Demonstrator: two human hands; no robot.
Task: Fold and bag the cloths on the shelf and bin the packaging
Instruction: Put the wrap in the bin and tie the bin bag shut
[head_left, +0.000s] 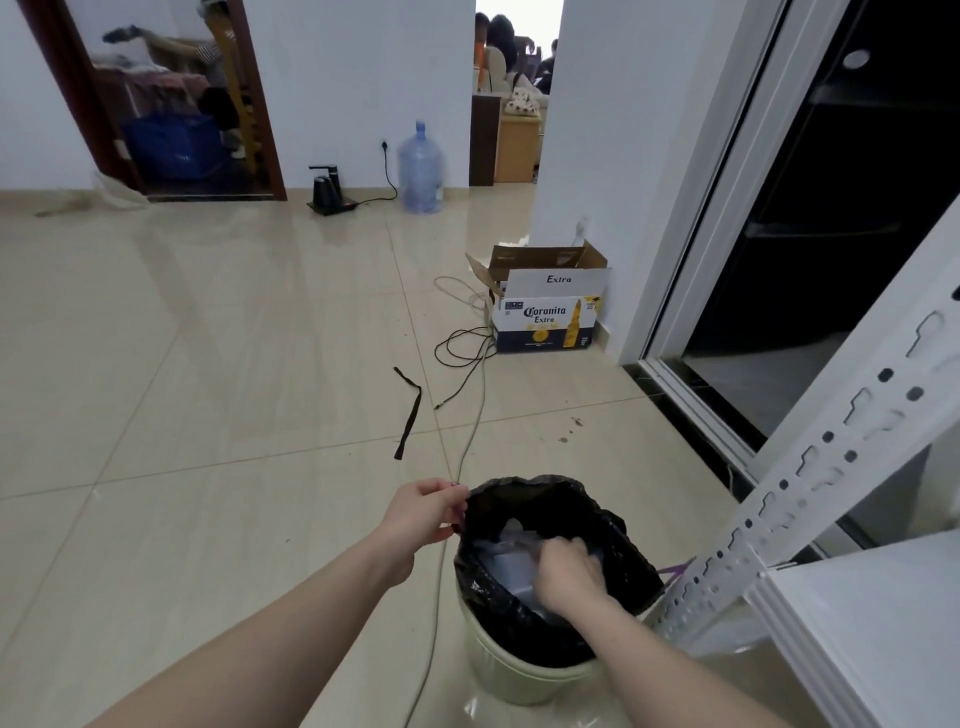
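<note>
Head view, looking down at the floor beside the shelf.

I see the left hand (423, 512) pinching the near-left rim of the black bin liner (618, 551), fingers and thumb closed on the plastic and holding the mouth open. The right hand (569, 571) is down inside the liner, fingers curled onto the clear packaging (511, 558) lying in the bin; the hand is motion-blurred, so I cannot tell whether it grips the plastic or only presses on it.

The liner sits in a pale round bin (519, 675) standing on the tiled floor (208, 415), just beside the white slotted upright of the shelf (810, 467). A white shelf board (883, 623) shows at lower right. No cloths in view from here.

Elsewhere on the floor: a grey cable (470, 441) running past the left hand, a black strap (408, 415), a Coronita carton (545, 312) against the wall, a blue water jug (421, 171) and a black kettle base (327, 192) farther back.
</note>
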